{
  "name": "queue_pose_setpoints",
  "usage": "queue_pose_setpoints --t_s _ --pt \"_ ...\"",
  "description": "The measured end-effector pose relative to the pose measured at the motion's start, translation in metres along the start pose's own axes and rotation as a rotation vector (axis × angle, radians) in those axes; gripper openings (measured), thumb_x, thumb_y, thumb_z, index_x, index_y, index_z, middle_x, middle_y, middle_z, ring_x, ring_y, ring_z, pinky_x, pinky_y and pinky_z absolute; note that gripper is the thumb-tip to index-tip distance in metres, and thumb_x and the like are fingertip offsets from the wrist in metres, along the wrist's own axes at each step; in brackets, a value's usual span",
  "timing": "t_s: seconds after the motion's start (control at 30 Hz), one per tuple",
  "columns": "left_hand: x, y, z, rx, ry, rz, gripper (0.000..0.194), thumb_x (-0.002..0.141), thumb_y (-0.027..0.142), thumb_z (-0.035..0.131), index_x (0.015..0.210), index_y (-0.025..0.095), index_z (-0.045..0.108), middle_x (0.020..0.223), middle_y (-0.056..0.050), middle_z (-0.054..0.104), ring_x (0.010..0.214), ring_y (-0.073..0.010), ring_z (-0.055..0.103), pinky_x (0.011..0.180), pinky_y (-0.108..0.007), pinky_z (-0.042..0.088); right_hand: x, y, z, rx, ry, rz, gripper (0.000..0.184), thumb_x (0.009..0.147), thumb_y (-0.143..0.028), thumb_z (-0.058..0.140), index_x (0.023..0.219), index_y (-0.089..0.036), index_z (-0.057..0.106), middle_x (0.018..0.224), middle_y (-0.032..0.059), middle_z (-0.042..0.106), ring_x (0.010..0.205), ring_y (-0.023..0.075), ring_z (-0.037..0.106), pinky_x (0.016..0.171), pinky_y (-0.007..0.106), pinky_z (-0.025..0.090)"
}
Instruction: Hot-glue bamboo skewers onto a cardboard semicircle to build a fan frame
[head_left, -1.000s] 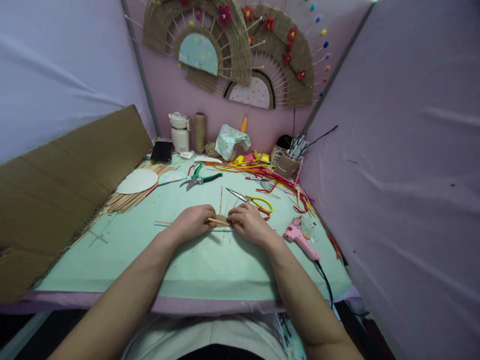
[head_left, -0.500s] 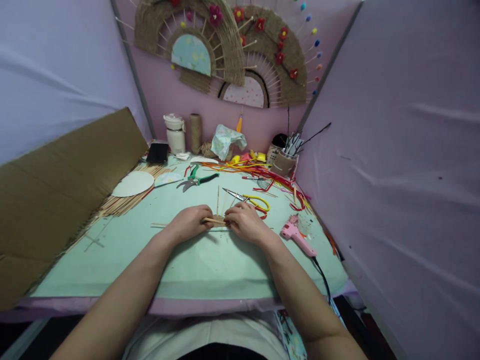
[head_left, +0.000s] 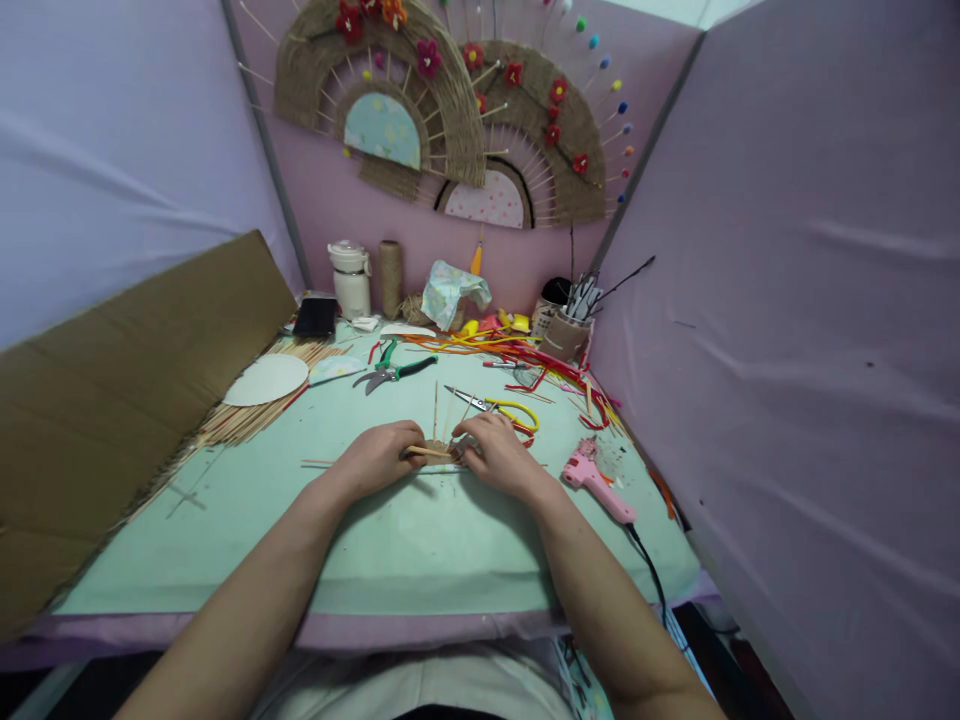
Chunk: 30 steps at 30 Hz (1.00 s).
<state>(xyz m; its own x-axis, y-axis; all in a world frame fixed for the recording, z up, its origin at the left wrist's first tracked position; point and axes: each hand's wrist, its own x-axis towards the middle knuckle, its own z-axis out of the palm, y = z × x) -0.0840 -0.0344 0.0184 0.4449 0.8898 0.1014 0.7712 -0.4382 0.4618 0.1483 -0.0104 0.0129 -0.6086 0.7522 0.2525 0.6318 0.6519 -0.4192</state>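
Right hand [head_left: 495, 452] spread wider, left hand [head_left: 379, 458] pinching stick [head_left: 430, 452]

I have the left forearm [head_left: 274, 565] and right forearm [head_left: 589, 575] bare, extended forward, converging; left hand [head_left: 379, 458] pinching, right hand [head_left: 498, 455] opposite, just apart, fingers bent inward

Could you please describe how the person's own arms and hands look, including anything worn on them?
Both the left hand and the right hand are ungloved; the forearms are bare, with no sleeve, watch or bracelet visible. Rings cannot be ruled out.
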Motion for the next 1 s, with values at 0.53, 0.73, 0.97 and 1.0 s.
queue_pose_setpoints --t_s 0.53,0.73,0.97,1.0 --pt "0.001 -0.007 0.002 -0.060 0.017 -0.065 0.021 0.081 0.024 0.056 0.092 0.020 0.073 0.094 -0.006 0.075 0.085 -0.0205 0.066 0.075 -0.029 0.047 0.001 -0.006 0.000 -0.026 -0.029 -0.019 0.018 0.086 -0.009 0.055 0.096 -0.020 0.064 0.098 0.0044 0.074 0.102 0.0208 0.062 0.096 0.037 0.032" --pt "0.000 -0.004 0.000 -0.070 0.015 -0.086 0.021 0.080 0.024 0.055 0.092 0.021 0.072 0.092 -0.005 0.074 0.084 -0.0206 0.066 0.074 -0.029 0.046 0.001 -0.010 0.001 -0.079 -0.034 -0.024 0.016 0.086 -0.010 0.056 0.094 -0.019 0.065 0.097 0.0073 0.072 0.099 0.0220 0.062 0.094 0.038 0.031" --pt "0.001 -0.003 0.000 -0.052 0.001 -0.086 0.022 0.079 0.024 0.054 0.091 0.021 0.072 0.092 -0.005 0.074 0.084 -0.0207 0.066 0.073 -0.029 0.046 0.002 -0.011 0.001 -0.078 -0.012 -0.033 0.018 0.087 -0.011 0.056 0.099 -0.020 0.065 0.101 0.0069 0.072 0.101 0.0216 0.061 0.093 0.037 0.033" --pt "0.001 -0.004 0.000 -0.050 -0.002 -0.086 0.022 0.079 0.023 0.054 0.091 0.021 0.072 0.092 -0.005 0.074 0.084 -0.0206 0.066 0.073 -0.029 0.046 0.002 -0.011 0.001 -0.075 -0.008 -0.035 0.019 0.087 -0.011 0.056 0.101 -0.020 0.065 0.103 0.0069 0.072 0.102 0.0216 0.061 0.093 0.037 0.033"
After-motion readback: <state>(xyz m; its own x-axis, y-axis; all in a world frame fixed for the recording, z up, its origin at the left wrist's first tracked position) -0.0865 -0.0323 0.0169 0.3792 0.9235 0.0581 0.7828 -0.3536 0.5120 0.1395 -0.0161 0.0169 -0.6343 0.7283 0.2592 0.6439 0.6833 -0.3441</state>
